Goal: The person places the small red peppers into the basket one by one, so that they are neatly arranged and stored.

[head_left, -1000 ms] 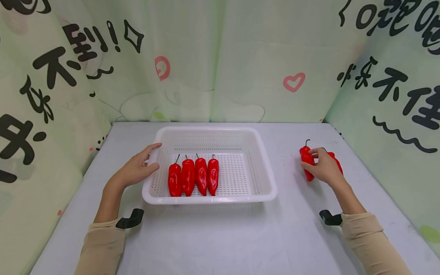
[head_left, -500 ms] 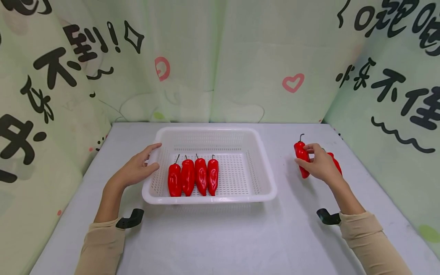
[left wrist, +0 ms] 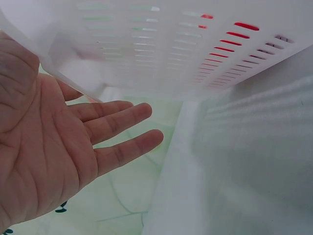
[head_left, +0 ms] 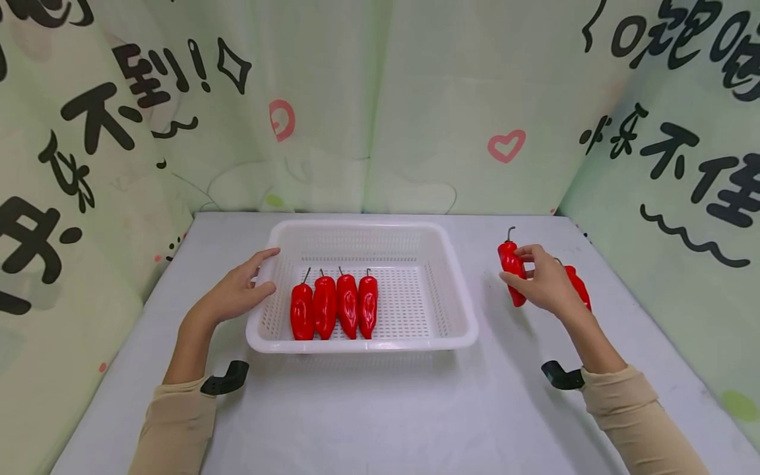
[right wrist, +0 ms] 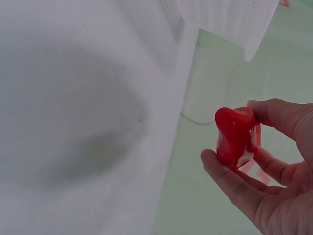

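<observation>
My right hand [head_left: 549, 280] pinches a red chili pepper [head_left: 509, 264] by its sides, stem pointing up, to the right of the basket. Seen from its lower end, that pepper [right wrist: 234, 134] sits between thumb and fingertips, apart from the table in the right wrist view. My left hand [head_left: 234, 290] touches the left side of a white perforated basket [head_left: 469, 330]. Its fingers [left wrist: 122, 152] are extended in the left wrist view. Inside the basket, several red peppers [head_left: 347, 307] lie side by side toward the left, stems away from me.
Another red pepper [head_left: 578, 287] lies on the table partly behind my right hand. The white-covered table [head_left: 380, 415] extends in front of the basket. Pale green curtains [head_left: 415, 119] with black lettering stand at the back and both sides.
My right hand has lifted the pepper and carried it left, away from the pepper lying on the table. My left hand and the basket have stayed put.
</observation>
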### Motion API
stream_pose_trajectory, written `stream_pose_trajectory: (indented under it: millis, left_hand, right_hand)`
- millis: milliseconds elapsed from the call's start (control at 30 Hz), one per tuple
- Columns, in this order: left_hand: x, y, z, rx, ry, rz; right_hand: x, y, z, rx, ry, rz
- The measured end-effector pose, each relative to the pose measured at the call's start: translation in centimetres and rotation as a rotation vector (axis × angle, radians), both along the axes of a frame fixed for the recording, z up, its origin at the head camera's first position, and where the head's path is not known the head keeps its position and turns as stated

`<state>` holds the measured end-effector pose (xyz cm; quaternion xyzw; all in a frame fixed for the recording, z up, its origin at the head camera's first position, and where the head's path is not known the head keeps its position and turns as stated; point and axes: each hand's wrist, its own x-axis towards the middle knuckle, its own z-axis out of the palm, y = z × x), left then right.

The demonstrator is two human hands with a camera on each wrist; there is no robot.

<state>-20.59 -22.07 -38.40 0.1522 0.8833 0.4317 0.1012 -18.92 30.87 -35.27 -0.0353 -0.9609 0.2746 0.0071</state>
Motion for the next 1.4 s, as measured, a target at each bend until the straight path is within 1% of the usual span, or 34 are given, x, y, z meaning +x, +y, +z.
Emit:
stream_pose_trajectory:
  millis: [133,300,600,867,1100,1400]
  left_hand:
    - [0.0,0.0,0.0,0.003,-0.004,0.0]
    - [0.0,0.0,0.1,-0.002,-0.007,0.004]
    - [0.1,0.1,0.0,-0.01,0.006,0.002]
    - [0.0,0.1,0.0,-0.012,0.002,0.006]
    - [0.0,0.1,-0.1,-0.01,-0.002,0.009]
    - [-0.1,0.1,-0.1,-0.016,-0.005,0.011]
  right_hand:
    - [0.0,-0.5,0.1,0.002,-0.006,0.005]
    - [0.0,-1.2,0.3,0.002,0.013,0.02]
    - [0.3,-2.8,0.9,-0.033,0.032,0.047]
    - [0.6,-4.2,1.4,-0.069,0.044,0.079]
    - [0.4,-5.0,1.6,-0.089,0.039,0.1]
    - [0.7,-6.5,2.5,-0.126,0.031,0.146]
